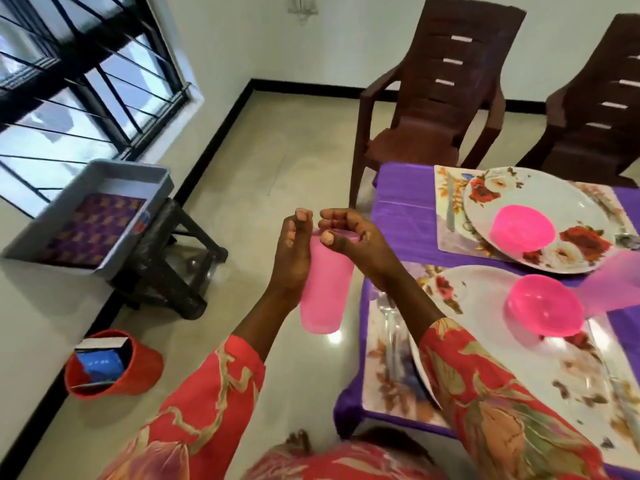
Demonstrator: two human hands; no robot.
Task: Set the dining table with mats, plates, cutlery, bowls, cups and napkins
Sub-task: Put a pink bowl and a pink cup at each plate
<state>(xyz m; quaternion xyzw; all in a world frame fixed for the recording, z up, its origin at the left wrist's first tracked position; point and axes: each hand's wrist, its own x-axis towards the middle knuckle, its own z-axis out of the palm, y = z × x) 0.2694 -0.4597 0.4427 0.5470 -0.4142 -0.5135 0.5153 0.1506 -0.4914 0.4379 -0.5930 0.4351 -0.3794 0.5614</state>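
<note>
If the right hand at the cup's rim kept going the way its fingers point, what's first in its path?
Probably the left hand: the right hand points leftward at it over the pink cup.

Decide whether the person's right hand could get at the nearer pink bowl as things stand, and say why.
Probably not straight away. The right hand is busy, gripping the top of the pink cup together with the left hand. The nearer bowl sits uncovered on its plate, so the path looks free once the cup is released.
</note>
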